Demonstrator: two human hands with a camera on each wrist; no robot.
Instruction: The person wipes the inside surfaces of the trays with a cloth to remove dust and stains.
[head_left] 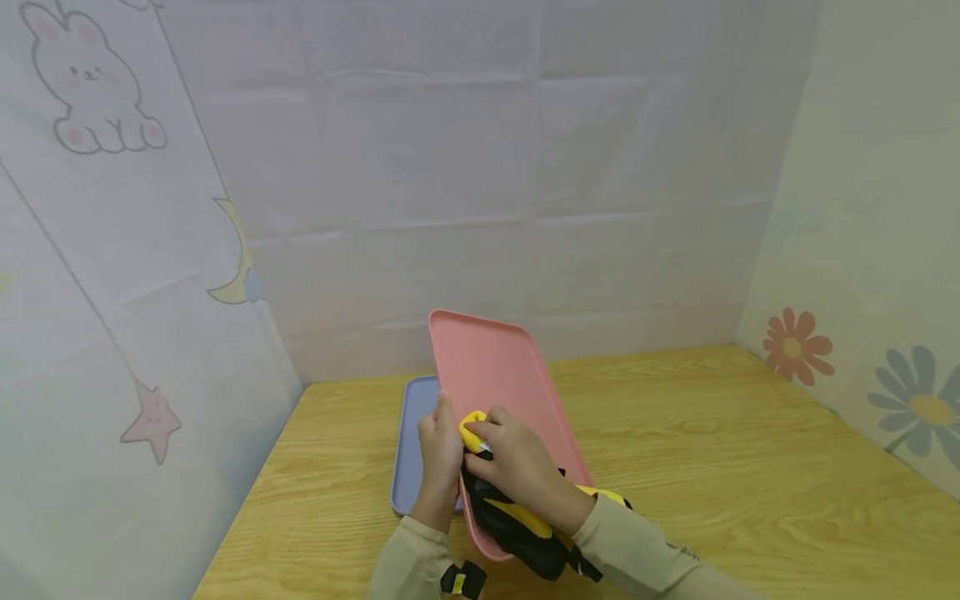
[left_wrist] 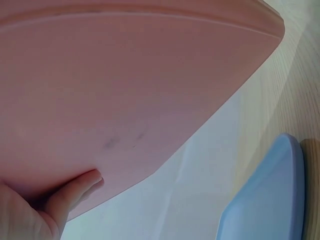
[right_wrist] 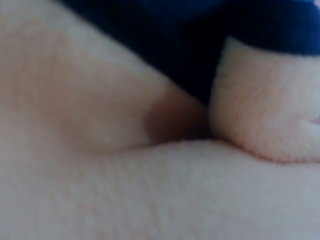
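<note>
My left hand grips the left edge of a pink tray, which is tilted up above the table. In the left wrist view its fingers lie against the underside of the tray, which has a few dark smudges. My right hand pinches the yellow end of a soft black-and-yellow thing over the tray's near part. This thing hangs past the near rim and runs under the right forearm; its kind is unclear. The right wrist view holds only blurred skin and something dark.
A blue tray lies flat on the wooden table, partly behind the pink tray and left hand. A black wrist strap is at the left sleeve. Printed wall sheets stand along the back and both sides.
</note>
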